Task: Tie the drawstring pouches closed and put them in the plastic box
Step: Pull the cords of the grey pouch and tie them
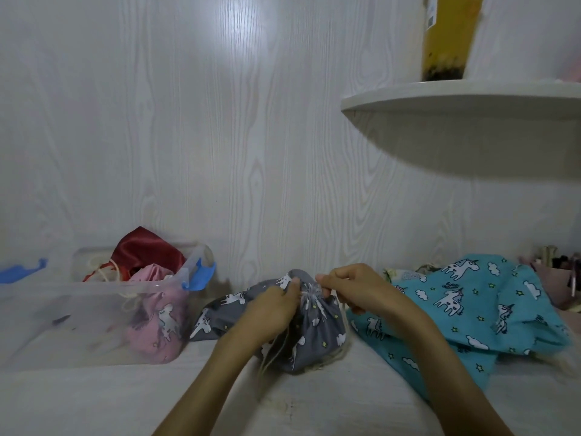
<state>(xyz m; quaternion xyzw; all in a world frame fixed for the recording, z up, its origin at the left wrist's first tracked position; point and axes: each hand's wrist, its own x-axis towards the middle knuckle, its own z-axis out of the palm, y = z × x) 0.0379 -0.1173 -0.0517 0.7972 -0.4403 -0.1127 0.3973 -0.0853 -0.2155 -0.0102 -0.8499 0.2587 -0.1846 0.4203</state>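
A grey unicorn-print pouch (317, 338) lies on the white surface in front of me, its mouth gathered tight. My left hand (272, 309) pinches the gathered fabric at the top. My right hand (352, 286) pinches the cream drawstring (273, 354) beside the gathers; loose cord ends hang down the pouch's front. At the left stands the clear plastic box (63, 309) with blue latches, holding a pink unicorn pouch (157, 322) and a dark red satin pouch (146, 251). A turquoise unicorn pouch (465, 306) lies at the right.
A white curved shelf (456, 99) juts from the wall at upper right, carrying a yellow drink cup (449, 36). Small clutter (556, 265) sits at the far right edge behind the turquoise cloth. The wood-grain wall stands close behind everything.
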